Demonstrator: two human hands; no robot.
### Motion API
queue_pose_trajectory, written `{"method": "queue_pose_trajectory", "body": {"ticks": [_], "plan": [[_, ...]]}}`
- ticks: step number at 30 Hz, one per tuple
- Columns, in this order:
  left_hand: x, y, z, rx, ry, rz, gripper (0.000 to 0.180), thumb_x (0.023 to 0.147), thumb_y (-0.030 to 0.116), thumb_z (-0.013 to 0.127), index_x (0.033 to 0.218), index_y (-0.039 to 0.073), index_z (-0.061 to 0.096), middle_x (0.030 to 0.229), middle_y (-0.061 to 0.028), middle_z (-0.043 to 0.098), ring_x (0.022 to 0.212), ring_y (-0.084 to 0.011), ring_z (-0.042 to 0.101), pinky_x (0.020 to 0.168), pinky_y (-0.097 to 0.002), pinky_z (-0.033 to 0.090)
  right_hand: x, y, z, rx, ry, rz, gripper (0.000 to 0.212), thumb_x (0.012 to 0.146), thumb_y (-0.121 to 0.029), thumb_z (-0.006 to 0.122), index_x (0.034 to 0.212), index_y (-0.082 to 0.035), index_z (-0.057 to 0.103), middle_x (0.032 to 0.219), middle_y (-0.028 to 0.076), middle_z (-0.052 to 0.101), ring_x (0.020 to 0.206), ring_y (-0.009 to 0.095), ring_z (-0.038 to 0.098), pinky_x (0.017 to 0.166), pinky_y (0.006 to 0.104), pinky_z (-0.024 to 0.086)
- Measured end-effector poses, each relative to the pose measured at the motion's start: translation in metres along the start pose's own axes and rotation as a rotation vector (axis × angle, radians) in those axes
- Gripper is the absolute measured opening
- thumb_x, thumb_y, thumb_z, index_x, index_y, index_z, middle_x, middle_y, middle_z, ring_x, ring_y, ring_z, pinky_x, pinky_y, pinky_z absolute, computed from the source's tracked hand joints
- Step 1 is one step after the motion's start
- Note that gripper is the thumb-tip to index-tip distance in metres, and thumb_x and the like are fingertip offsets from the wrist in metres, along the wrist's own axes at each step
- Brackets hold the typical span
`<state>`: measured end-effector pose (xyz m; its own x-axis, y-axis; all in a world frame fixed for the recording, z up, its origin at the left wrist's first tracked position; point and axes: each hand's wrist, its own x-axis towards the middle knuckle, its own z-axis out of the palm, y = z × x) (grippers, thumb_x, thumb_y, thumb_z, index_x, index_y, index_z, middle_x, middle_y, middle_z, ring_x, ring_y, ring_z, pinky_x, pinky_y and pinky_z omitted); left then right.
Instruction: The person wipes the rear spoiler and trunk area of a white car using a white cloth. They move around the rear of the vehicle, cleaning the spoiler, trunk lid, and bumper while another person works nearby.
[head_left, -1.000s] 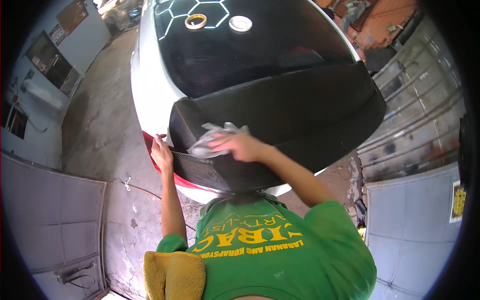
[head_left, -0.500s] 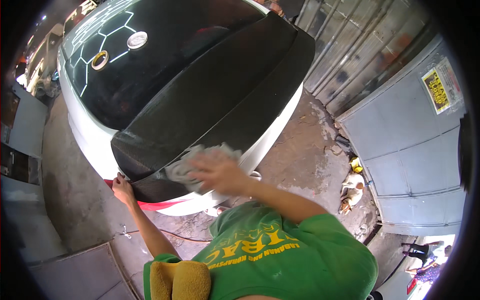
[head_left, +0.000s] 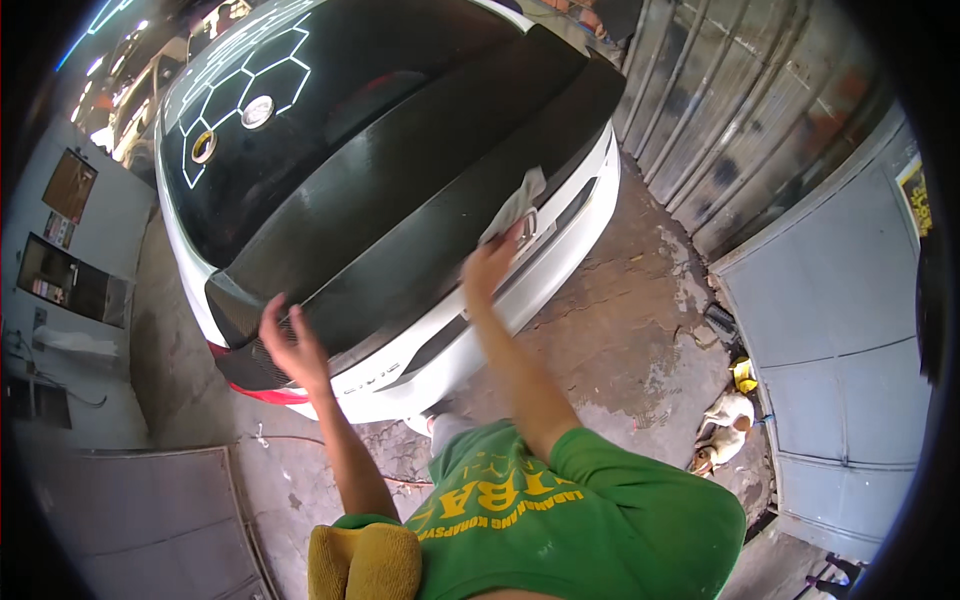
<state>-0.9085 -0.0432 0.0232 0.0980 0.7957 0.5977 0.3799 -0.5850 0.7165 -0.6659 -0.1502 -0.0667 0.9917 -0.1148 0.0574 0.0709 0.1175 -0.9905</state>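
Observation:
My right hand (head_left: 490, 262) grips a thin light-grey cloth (head_left: 518, 205) at the rear edge of a white car's trunk lid (head_left: 400, 235), near the badge. The lid is black, with a carbon-weave pattern showing at its left corner. My left hand (head_left: 292, 348) is open, fingers apart, over that left corner by the red tail light (head_left: 268, 394); whether it touches the surface I cannot tell. Two tape rolls lie on the dark rear window: a yellowish one (head_left: 204, 148) and a whitish one (head_left: 258, 112).
A yellow-brown towel (head_left: 365, 562) hangs at my left shoulder. On the concrete floor to the right lies a white and brown dog (head_left: 727, 425), beside a yellow object (head_left: 743, 375). Grey metal panels (head_left: 830, 330) stand on the right, and a hose (head_left: 400, 482) runs across the floor.
My right hand and the cloth have moved from the lid's left part right and away along its rear edge. My left hand has lifted from the tail-light corner and opened.

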Motion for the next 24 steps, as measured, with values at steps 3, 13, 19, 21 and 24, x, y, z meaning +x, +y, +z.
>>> {"method": "queue_pose_trajectory", "body": {"ticks": [3,13,19,21,24], "plan": [[-0.024,0.061,0.046,0.053,-0.174,0.051,0.026,0.093,0.017,0.064,0.118,0.008,0.064,0.125,-0.0125,0.06,0.116,-0.029,0.054,0.1,-0.0419,0.04,-0.099,0.067,-0.018,-0.34,-0.513,-0.242,0.071,0.085,-0.002,0.052,0.149,0.006,0.022,0.153,0.031,0.022,0.143,0.046,0.021,0.118,0.0535,0.017],[-0.039,0.074,0.135,0.542,0.018,0.119,0.028,0.093,0.023,0.065,0.117,0.009,0.065,0.124,-0.014,0.06,0.119,-0.0326,0.052,0.101,-0.0443,0.04,0.073,0.049,-0.051,-1.043,-0.461,-0.528,0.061,0.087,-0.025,0.054,0.135,0.011,0.043,0.146,0.024,0.037,0.143,0.042,0.023,0.109,0.0726,0.009],[-0.038,0.065,0.136,0.699,0.134,0.05,0.031,0.096,0.031,0.059,0.118,0.009,0.065,0.119,-0.0136,0.064,0.112,-0.0321,0.057,0.097,-0.0429,0.043,0.198,0.074,-0.056,-0.877,-0.601,-0.155,0.076,0.081,-0.027,0.056,0.144,0.008,0.031,0.154,0.024,0.026,0.147,0.043,0.013,0.11,0.0725,0.004],[-0.037,0.064,0.133,0.696,0.164,-0.007,0.03,0.094,0.028,0.062,0.113,0.006,0.067,0.115,-0.0157,0.065,0.105,-0.0336,0.059,0.094,-0.0436,0.045,0.249,0.085,-0.07,-0.983,-0.61,-0.219,0.073,0.086,-0.026,0.053,0.148,0.002,0.028,0.157,0.023,0.021,0.148,0.043,0.011,0.111,0.0708,0.005],[-0.037,0.082,0.136,0.726,0.23,-0.178,0.035,0.096,0.034,0.061,0.113,0.005,0.067,0.113,-0.0151,0.066,0.103,-0.0336,0.061,0.089,-0.0451,0.048,0.331,0.111,-0.071,-1.123,-0.618,-0.236,0.072,0.09,-0.028,0.052,0.153,-0.007,0.023,0.161,0.018,0.015,0.148,0.042,0.009,0.113,0.0692,0.008]]}}
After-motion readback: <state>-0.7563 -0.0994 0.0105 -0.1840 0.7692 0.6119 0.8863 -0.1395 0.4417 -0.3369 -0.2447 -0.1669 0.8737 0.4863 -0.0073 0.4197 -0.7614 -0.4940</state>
